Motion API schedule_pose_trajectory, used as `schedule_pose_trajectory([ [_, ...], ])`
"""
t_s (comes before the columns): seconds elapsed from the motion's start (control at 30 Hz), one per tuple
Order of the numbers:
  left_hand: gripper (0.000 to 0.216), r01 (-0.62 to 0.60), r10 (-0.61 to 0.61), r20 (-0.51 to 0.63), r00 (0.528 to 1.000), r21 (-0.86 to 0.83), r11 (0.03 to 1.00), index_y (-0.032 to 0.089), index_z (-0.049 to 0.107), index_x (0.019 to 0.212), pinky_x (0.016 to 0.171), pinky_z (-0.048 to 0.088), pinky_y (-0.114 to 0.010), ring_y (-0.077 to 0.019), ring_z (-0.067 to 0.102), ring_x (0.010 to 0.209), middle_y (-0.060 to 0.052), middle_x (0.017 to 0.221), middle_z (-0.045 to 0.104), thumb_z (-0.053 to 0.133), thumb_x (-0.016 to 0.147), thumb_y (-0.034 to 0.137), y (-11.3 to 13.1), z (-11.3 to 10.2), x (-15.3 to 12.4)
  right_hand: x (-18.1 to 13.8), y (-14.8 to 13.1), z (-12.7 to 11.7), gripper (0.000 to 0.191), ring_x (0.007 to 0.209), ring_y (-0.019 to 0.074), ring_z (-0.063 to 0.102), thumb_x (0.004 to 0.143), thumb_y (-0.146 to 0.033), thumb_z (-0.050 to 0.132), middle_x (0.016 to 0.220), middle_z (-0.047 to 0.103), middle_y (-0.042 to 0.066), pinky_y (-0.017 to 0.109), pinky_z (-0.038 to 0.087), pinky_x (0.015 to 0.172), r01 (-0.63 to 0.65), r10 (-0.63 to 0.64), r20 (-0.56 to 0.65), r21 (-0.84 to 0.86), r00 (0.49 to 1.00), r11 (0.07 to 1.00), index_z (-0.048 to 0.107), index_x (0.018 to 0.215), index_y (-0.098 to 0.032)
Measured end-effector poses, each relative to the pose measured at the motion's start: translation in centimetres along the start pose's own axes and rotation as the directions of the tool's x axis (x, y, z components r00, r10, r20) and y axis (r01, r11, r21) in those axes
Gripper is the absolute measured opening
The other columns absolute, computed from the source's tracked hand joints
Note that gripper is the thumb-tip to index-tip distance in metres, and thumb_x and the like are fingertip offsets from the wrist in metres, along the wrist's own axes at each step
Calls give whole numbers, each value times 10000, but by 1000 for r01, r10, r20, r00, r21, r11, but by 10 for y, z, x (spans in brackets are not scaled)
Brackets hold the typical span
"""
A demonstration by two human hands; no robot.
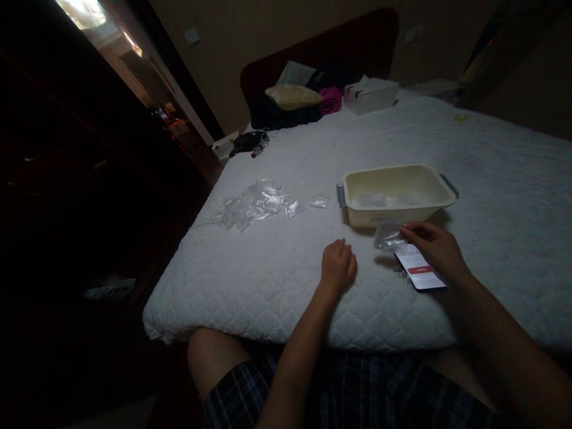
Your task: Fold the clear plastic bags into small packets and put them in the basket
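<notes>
My right hand point(431, 244) pinches a small clear plastic bag point(389, 237) by its edge, in front of the cream plastic basin point(397, 215). The basin has grey handles, and some clear bags lie inside it. Below that hand a phone point(420, 269) with a lit screen lies on the bed, partly covered by the hand. My left hand point(338, 263) rests on the quilted bedspread with its fingers curled in, left of the phone, and nothing shows in it. To the left is a loose heap of clear plastic bags point(257, 205), with one single bag point(320, 201) between heap and basin.
The white quilted bedspread point(250, 286) reaches up to my knees. Toward the headboard point(375, 39) are a white box point(372, 96), a yellowish pillow-like bag point(292, 96) and a pink roll point(330, 100). Dark items point(250, 142) lie at the left edge.
</notes>
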State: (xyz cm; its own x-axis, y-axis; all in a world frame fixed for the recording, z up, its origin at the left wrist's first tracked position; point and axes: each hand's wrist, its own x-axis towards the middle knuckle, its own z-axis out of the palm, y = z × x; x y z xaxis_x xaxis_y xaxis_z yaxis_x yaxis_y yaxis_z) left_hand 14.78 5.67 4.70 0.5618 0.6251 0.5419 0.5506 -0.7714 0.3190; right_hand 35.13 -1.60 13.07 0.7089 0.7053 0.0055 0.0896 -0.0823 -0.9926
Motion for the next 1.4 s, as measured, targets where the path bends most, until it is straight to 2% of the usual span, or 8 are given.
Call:
schedule_pose_trajectory([
  [0.1, 251, -34, 31, 64, 997, 56, 998, 146, 588, 1119, 1001, 485, -489, -267, 571, 1196, -155, 1242, 626, 545, 882, 216, 1, 19, 0, 26, -18, -25, 369, 696, 186, 629, 514, -438, 820, 753, 698, 48, 378, 535, 736, 48, -55, -111, -66, 992, 997, 694, 746, -182],
  [0.27, 248, -47, 43, 62, 997, 63, 997, 134, 589, 1114, 1020, 474, -481, -265, 578, 1187, -142, 1237, 635, 526, 884, 202, -4, 24, -7, 78, -43, -47, 260, 649, 147, 609, 600, -299, 811, 771, 693, 45, 393, 541, 746, 124, -138, -137, -107, 981, 987, 694, 789, -166],
  [0.57, 253, -29, 28, 37, 999, 43, 999, 143, 587, 1093, 992, 481, -480, -263, 582, 1153, -135, 1204, 645, 553, 844, 172, -3, 24, -5, 142, -60, -38, 243, 581, 121, 576, 763, -196, 702, 733, 652, 29, 298, 489, 610, 46, 5, 112, -443, 994, 896, 642, 994, -152],
  [0.73, 259, -23, 21, 50, 999, 35, 999, 138, 591, 1084, 970, 488, -484, -272, 584, 1137, -140, 1194, 645, 561, 828, 159, -3, 22, -4, 163, -47, -33, 284, 696, 141, 612, 821, -208, 658, 862, 690, 81, 283, 467, 712, 221, -39, 273, -677, 961, 702, 586, 1087, -141],
  [0.9, 264, -11, 9, 66, 998, 24, 1000, 146, 587, 1088, 972, 485, -492, -270, 575, 1148, -138, 1199, 641, 556, 826, 153, -1, 20, -3, 176, -31, -29, 313, 863, 207, 622, 884, -207, 545, 1013, 679, 162, 293, 441, 729, 447, -26, 461, -845, 887, 294, 520, 1182, -116],
  [1.2, 258, -14, 12, 58, 998, 31, 999, 157, 589, 1080, 967, 496, -486, -264, 583, 1138, -129, 1196, 644, 536, 828, 149, -1, 19, -2, 159, -39, -24, 270, 1052, 311, 541, 896, -178, 384, 1169, 554, 205, 345, 425, 698, 586, -121, 583, -810, 804, -8, 595, 1056, -127],
  [1.27, 257, -15, 13, 62, 998, 31, 999, 159, 589, 1081, 965, 497, -485, -264, 584, 1138, -127, 1195, 644, 538, 830, 155, -1, 19, -2, 163, -38, -23, 273, 1035, 298, 547, 886, -183, 403, 1167, 554, 190, 349, 432, 707, 599, -134, 591, -800, 795, 26, 606, 1063, -140],
  [1.4, 253, 1, -4, 75, 997, 37, 999, 167, 588, 1087, 969, 496, -486, -265, 585, 1145, -125, 1201, 641, 535, 839, 166, -1, 19, -3, 179, -24, -20, 204, 815, 186, 594, 809, -268, 590, 989, 629, 98, 292, 436, 714, 618, 46, 646, -746, 762, 247, 648, 977, -169],
])
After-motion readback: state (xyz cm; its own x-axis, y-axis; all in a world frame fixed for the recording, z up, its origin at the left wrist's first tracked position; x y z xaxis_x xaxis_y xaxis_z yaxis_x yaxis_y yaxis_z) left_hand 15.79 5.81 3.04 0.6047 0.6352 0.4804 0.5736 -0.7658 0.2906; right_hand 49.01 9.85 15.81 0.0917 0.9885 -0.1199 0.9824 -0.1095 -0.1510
